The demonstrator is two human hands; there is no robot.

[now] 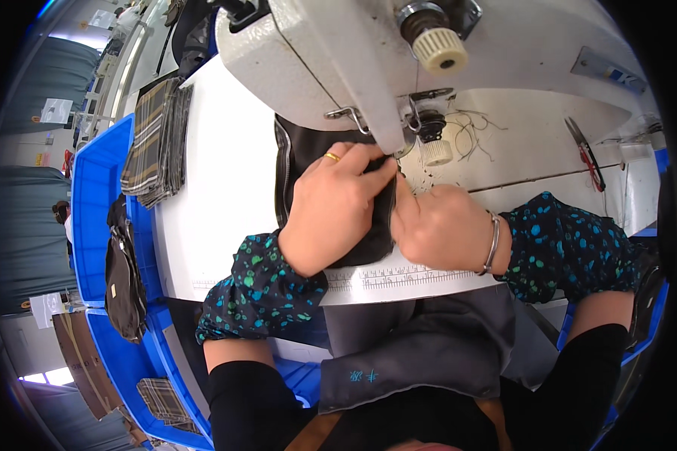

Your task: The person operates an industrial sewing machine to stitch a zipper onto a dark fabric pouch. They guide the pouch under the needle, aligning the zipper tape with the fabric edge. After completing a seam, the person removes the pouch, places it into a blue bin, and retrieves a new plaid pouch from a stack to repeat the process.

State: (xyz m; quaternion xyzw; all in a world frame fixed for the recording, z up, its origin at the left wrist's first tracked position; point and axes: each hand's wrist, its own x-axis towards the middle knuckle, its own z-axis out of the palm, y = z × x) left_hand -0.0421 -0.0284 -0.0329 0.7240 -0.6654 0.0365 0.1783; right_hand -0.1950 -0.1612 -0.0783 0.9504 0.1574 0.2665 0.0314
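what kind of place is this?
Likely a garment or bag sewing workshop: an industrial sewing machine on a white table, both hands on black fabric, and blue bins beside stacked plaid pieces.

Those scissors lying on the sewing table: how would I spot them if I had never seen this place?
Start at the big white sewing machine and follow the white table to the person's far right, past the right hand. There the scissors lie alone, dark blades pointing away, handles toward the person. Their red handles set them apart from the pale loose threads nearby.
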